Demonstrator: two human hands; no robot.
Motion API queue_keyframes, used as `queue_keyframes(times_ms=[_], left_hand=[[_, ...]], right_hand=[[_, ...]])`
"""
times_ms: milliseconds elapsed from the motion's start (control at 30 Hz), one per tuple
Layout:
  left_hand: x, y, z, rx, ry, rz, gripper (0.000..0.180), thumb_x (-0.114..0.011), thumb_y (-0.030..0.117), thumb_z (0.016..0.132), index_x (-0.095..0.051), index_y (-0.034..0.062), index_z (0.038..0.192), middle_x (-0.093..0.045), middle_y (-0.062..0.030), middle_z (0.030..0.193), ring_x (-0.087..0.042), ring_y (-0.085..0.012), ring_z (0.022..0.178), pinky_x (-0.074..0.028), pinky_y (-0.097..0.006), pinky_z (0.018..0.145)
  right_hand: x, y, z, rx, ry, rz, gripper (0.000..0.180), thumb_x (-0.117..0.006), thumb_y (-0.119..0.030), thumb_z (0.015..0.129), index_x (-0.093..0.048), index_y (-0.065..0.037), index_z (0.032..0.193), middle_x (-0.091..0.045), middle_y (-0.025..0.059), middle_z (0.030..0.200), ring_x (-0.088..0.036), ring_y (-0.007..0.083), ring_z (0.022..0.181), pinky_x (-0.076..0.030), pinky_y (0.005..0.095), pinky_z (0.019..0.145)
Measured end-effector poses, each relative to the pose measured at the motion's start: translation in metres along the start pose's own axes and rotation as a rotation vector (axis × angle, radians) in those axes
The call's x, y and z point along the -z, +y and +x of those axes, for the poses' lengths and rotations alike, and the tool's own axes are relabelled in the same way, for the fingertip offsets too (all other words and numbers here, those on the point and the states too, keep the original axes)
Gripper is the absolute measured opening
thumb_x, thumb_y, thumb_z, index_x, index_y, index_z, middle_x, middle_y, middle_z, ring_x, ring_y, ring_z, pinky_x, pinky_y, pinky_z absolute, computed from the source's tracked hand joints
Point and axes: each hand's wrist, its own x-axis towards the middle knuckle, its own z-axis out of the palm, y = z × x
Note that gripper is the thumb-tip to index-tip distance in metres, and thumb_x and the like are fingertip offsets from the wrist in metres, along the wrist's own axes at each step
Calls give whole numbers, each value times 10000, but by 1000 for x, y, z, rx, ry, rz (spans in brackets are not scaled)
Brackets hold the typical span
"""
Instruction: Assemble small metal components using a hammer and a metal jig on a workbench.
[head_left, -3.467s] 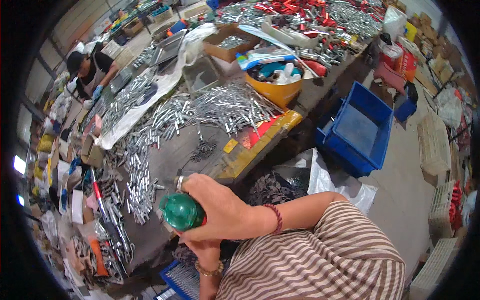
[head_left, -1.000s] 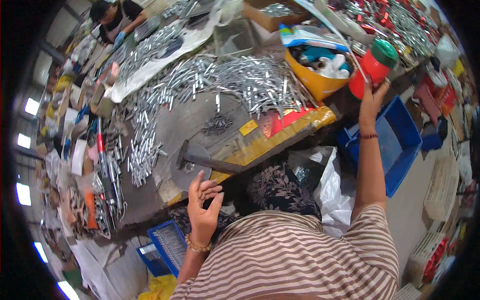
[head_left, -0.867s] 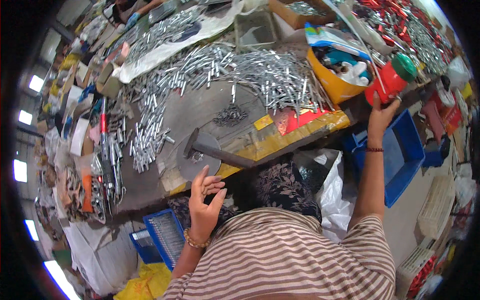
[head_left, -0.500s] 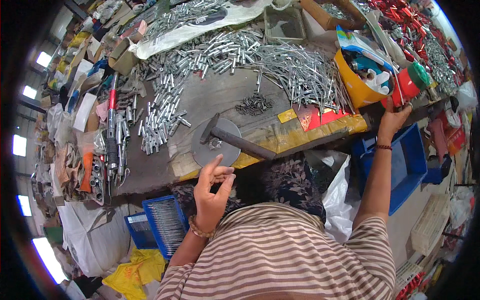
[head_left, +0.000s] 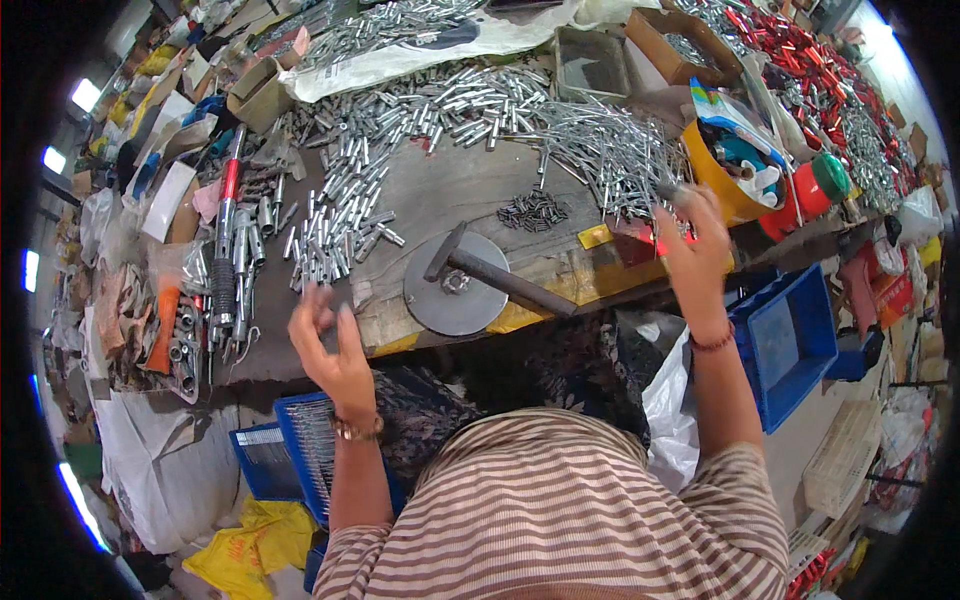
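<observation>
My left hand (head_left: 335,350) is at the bench's front edge, just below a spread of short silver metal tubes (head_left: 345,225). Its thumb and fingers are apart and hold nothing visible. My right hand (head_left: 697,260) is raised over the front edge near a heap of thin silver rods (head_left: 610,150). Its fingers are smeared by motion, and a dark blur at their tips cannot be made out. Between my hands, a hammer (head_left: 510,280) rests with its head on a round grey metal disc (head_left: 430,305). Behind it lies a small pile of short dark pins (head_left: 533,211).
A yellow container (head_left: 715,180) with a bag and cloths stands at the right, beside a red jar with a green lid (head_left: 828,178). Blue crates (head_left: 800,385) sit below the bench at right and left. Tools and sockets (head_left: 232,260) crowd the left side.
My right hand has left the red jar and moved left toward the rods. My left hand has moved left, away from the disc, and its fingers have spread.
</observation>
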Motion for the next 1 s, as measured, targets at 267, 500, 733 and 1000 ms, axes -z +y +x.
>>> queue_keyframes(times_ms=[267,500,733,1000], left_hand=[[-14,-28,25,-266,199,543,597,-706,255,959,-491,33,1470,-536,-173,1465,-418,-421,1414,-323,-543,1158],[-9,-29,21,-200,101,555,603,-718,266,942,-504,50,1464,-541,-181,1453,-435,-392,1415,-328,-531,1149],[-9,-28,25,-171,78,509,626,-729,279,930,-503,45,1465,-556,-209,1417,-483,-402,1365,-357,-537,1119],[0,-32,25,-36,105,67,441,-714,94,936,-592,19,1353,-651,-135,1305,-598,-301,1206,-448,-428,1054]], right_hand=[[-143,-6,92,417,-212,-343,277,-795,-221,831,-697,-65,1039,-661,111,1096,-614,314,1126,-447,444,1025],[-139,8,91,504,-345,-552,216,-744,-155,839,-669,-114,1037,-616,84,1065,-581,300,1137,-433,455,1034],[-106,15,70,616,-263,-540,160,-655,-67,827,-685,-113,978,-623,86,968,-615,298,1068,-457,453,1030],[-81,20,50,592,-189,-518,120,-711,-128,851,-714,-86,964,-677,111,1174,-635,321,1135,-472,464,1039]])
